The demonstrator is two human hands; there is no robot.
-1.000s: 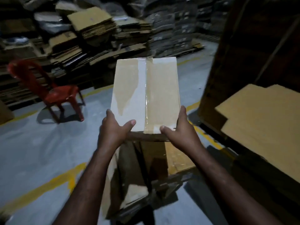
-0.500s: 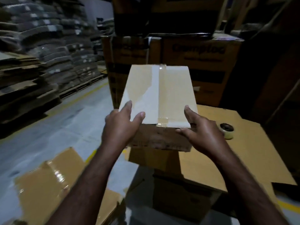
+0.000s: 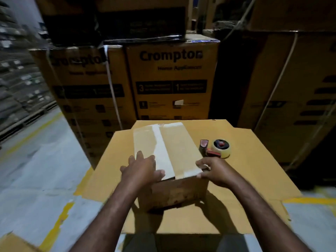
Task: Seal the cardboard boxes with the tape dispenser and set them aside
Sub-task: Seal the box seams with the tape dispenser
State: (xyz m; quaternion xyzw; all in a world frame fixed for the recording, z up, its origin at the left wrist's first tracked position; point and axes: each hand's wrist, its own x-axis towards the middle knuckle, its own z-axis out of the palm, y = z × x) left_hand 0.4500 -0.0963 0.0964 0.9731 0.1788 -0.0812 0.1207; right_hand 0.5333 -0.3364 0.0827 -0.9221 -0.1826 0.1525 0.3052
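A small cardboard box (image 3: pixel 174 148) with a clear tape strip along its top seam sits on a flat cardboard sheet (image 3: pixel 254 160). My left hand (image 3: pixel 141 170) lies over the box's near left top corner, fingers spread flat and thumb along the front edge. My right hand (image 3: pixel 214 171) grips the near right corner, fingers curled round the edge. The tape dispenser (image 3: pixel 216 149), with a pale tape roll and red handle, lies on the sheet just right of the box, beyond my right hand.
Tall printed cartons (image 3: pixel 172 79) stand stacked directly behind the sheet, with more strapped cartons (image 3: pixel 294 79) at the right. Grey floor with yellow lines (image 3: pixel 41 160) opens to the left. Another cardboard piece (image 3: pixel 12 242) lies at the bottom left corner.
I turned to the right while carrying the box in both hands. The box came down onto the cardboard sheet beside the tape dispenser. My left hand shifted onto its top.
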